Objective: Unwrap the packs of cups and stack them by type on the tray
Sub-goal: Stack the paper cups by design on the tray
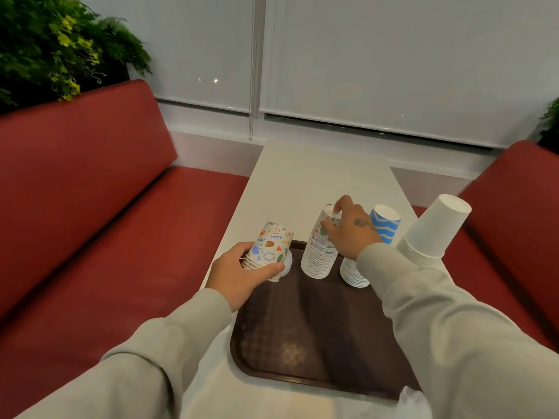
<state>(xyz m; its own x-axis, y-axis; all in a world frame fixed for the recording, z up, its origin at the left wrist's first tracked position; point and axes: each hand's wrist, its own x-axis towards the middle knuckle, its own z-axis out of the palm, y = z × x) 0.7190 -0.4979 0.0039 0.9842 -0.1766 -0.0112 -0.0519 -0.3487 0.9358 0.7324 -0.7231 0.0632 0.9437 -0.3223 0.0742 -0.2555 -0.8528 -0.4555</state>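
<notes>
The tall stack of doodle cups [320, 255] stands upside down at the far end of the tray [302, 343]. The small stack of doodle cups [272, 244] is at the tray's far left corner, tipped away from the person. The next job looks like putting the small stack on the tall one. To do it well, hold the tall stack by its side, line up the open end over its top, and push down gently so nothing tips. The right hand [352, 234] reaches down from above, and its fingers [343, 204] curl around the tall stack's top cup. The left hand [239, 272] wraps around the small stack. A stack of blue wavy cups [385, 226] stands at the tray's far right. A stack of plain white cups [435, 234] stands by the tray's right side. The tray lies on a white bench [302, 176].
</notes>
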